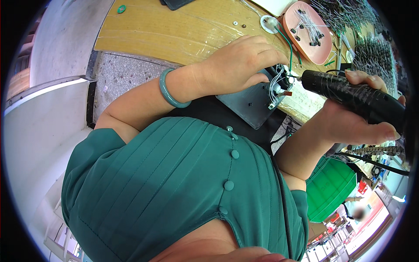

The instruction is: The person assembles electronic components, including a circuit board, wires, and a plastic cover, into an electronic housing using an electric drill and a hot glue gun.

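Note:
My right hand is wrapped round a black electric screwdriver, held nearly level. Its tip points left and meets, or nearly meets, a small assembly with white wires. That assembly sits at the edge of a flat dark grey panel near the bench's front edge. From above, my left hand reaches over the panel, its fingers bent down onto the black part of the assembly; the fingertips are partly hidden. A green wire rises from beside the screwdriver tip towards a round white piece.
A pink tray with white leads and black connectors stands at the bench's far right. Bundles of wires lie behind it. Small round bits dot the wooden bench. A green crate stands at lower right; another person is beyond.

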A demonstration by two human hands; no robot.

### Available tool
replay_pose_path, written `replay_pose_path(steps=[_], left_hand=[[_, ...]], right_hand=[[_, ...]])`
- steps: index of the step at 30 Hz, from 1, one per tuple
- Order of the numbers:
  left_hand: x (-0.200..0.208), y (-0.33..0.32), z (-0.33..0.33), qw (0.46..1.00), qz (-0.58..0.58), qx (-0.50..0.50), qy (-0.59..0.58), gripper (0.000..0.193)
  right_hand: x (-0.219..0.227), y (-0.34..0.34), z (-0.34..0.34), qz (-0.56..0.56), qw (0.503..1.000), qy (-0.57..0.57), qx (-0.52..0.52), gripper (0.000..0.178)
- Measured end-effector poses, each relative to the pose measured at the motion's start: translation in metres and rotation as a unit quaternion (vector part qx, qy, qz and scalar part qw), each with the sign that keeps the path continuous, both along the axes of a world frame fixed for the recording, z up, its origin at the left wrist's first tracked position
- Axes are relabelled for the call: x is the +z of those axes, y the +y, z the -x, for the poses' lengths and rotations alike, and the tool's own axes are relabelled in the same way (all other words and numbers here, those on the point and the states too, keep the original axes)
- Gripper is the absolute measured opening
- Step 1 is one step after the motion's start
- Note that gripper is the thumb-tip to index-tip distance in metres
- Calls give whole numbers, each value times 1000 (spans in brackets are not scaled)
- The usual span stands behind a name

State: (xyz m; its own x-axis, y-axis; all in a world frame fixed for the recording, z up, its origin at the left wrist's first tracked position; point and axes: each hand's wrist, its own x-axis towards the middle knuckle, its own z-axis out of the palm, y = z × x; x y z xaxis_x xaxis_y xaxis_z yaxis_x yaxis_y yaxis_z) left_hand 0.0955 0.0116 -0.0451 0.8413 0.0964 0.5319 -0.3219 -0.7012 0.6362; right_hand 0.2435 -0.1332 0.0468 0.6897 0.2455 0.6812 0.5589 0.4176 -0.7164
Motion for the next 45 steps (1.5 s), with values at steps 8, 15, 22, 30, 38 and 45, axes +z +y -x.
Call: replay_pose_path(steps=[8,15,22,30,38,45], left_hand=[[1,0,0,1000,-2,-3,7,48],[3,0,1,1000,4,-2,8,46],[5,-1,3,1000,0,2,16,46],[5,1,2,1000,10,-9,15,44],[17,-3,-6,998,6,-34,59,41],[28,-3,-6,997,-58,-47,20,29]], right_hand=[[-3,1,-1,-41,991,12,126,79],[5,19,19,149,987,-63,-14,88],[4,20,17,186,981,-48,15,99],[7,26,25,199,980,-26,-8,94],[2,12,21,62,994,4,90,80],[60,-98,5,-86,975,-125,-164,73]])
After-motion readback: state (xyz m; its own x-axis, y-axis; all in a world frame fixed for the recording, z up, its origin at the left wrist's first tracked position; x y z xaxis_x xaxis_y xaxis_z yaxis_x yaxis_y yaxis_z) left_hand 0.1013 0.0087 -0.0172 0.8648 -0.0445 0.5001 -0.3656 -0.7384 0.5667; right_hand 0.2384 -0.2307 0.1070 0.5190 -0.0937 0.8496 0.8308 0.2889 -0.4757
